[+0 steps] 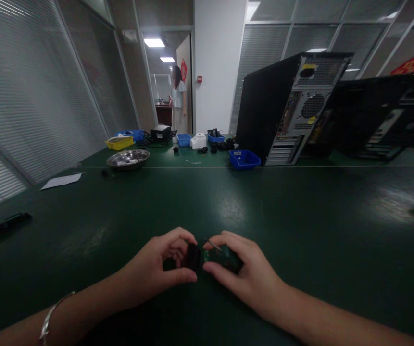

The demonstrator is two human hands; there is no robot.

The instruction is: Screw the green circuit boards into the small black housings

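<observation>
Both my hands meet low on the dark green table (207,202), near its front edge. My left hand (156,269) pinches a small black part (193,256) between thumb and fingers. My right hand (244,271) grips a small green circuit board (221,257) with a thin metal pin sticking up from it. The black part and the board touch each other between my fingertips. A silver bracelet (50,317) circles my left wrist.
A black computer tower (282,110) stands at the back right, a second dark case (380,120) beside it. A blue bin (244,158), a metal bowl (127,158), a yellow tray (119,142) and a paper sheet (61,181) lie further back. A person (178,98) stands far off.
</observation>
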